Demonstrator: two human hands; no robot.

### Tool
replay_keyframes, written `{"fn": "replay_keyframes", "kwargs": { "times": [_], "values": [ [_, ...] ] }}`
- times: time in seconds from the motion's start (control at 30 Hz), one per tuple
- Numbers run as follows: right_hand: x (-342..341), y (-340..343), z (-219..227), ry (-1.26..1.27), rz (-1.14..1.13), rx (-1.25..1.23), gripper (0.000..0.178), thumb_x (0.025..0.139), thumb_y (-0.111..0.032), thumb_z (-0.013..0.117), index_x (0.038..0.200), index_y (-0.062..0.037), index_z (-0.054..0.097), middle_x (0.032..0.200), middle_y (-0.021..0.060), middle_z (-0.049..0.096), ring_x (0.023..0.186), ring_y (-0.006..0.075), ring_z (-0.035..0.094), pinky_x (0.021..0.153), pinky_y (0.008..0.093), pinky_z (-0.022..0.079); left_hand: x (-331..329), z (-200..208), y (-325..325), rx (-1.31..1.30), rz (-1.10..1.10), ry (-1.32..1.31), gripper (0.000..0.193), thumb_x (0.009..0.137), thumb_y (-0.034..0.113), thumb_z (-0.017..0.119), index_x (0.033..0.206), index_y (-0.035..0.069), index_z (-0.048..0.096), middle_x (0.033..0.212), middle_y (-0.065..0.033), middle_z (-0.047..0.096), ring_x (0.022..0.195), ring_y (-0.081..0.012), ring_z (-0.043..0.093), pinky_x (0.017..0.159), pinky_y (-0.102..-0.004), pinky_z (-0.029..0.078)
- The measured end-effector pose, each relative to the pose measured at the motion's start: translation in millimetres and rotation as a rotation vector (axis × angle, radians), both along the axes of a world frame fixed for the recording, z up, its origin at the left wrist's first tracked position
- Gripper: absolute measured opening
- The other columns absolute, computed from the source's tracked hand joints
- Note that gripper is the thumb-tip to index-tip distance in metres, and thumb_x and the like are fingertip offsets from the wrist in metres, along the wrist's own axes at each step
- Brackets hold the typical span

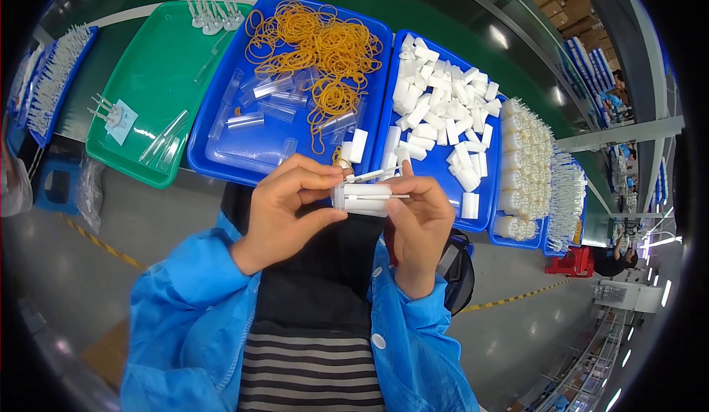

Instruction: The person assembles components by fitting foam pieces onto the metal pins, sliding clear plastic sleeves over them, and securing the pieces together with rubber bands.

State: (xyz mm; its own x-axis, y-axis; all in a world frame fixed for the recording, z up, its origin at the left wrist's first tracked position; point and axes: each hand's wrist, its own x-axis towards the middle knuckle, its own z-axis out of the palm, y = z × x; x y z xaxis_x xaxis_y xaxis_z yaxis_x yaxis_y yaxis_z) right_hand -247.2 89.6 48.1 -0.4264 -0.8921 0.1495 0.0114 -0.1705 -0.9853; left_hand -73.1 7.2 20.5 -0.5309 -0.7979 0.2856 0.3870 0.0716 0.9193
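My left hand (284,209) and my right hand (417,224) together hold a small bundle of white plastic pieces (363,198) close in front of my chest, just below the tray edge. The left thumb and fingers pinch the bundle's left end. The right fingers grip its right side, where thin white pins (373,176) stick out. A heap of yellow rubber bands (317,46) lies in the blue tray (221,153) right above my hands, with several clear plastic sleeves (258,102) beside it.
A second blue tray (484,220) to the right holds several loose white blocks (443,109). Farther right stand rows of bundled white parts (528,165). At left, a green tray (140,80) carries a few clear pronged parts (213,13). A blue stool (59,183) stands on the floor.
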Motion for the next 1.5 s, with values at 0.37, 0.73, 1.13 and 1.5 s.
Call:
{"fn": "replay_keyframes", "kwargs": {
  "times": [0.37,0.73,1.13,1.5],
  "values": [
    [-30.3,2.4,14.4,0.277,-0.121,-0.048,0.031,0.079,-0.002,0.068,0.110,0.0007,0.065,0.106,0.0111,0.067,0.094,0.0201,0.065,0.099,0.0393,0.041,8.5,7.6,-3.7,0.085,0.045,-0.101,0.035,0.079,-0.014,0.068,0.113,-0.004,0.064,0.123,-0.0151,0.056,0.116,-0.0266,0.060,0.092,-0.0349,0.057],
    [-57.4,-29.5,-33.4,0.926,-0.199,0.344,0.018,0.075,-0.001,0.073,0.091,-0.0005,0.064,0.079,0.0059,0.065,0.075,0.0140,0.063,0.068,0.0271,0.051,10.1,7.5,-6.9,0.264,0.067,0.023,0.038,0.079,-0.017,0.067,0.115,-0.006,0.062,0.123,-0.0147,0.054,0.118,-0.0285,0.059,0.097,-0.0380,0.054],
    [-25.3,-9.2,4.9,0.017,-0.122,-0.010,0.019,0.086,0.002,0.068,0.105,0.0029,0.067,0.090,0.0054,0.065,0.082,0.0108,0.062,0.074,0.0214,0.048,16.5,2.1,-8.3,0.102,0.053,0.086,0.046,0.074,-0.020,0.069,0.117,-0.007,0.063,0.118,-0.0164,0.056,0.119,-0.0328,0.058,0.100,-0.0412,0.054],
    [18.4,-15.9,9.1,-0.175,0.004,-0.030,0.019,0.086,0.003,0.062,0.104,0.0049,0.065,0.092,0.0071,0.063,0.083,0.0122,0.060,0.076,0.0231,0.046,15.9,0.7,-3.7,-0.093,0.139,-0.047,0.044,0.072,-0.011,0.077,0.114,-0.002,0.067,0.113,-0.0146,0.061,0.115,-0.0298,0.062,0.096,-0.0359,0.055]
  ]
}}
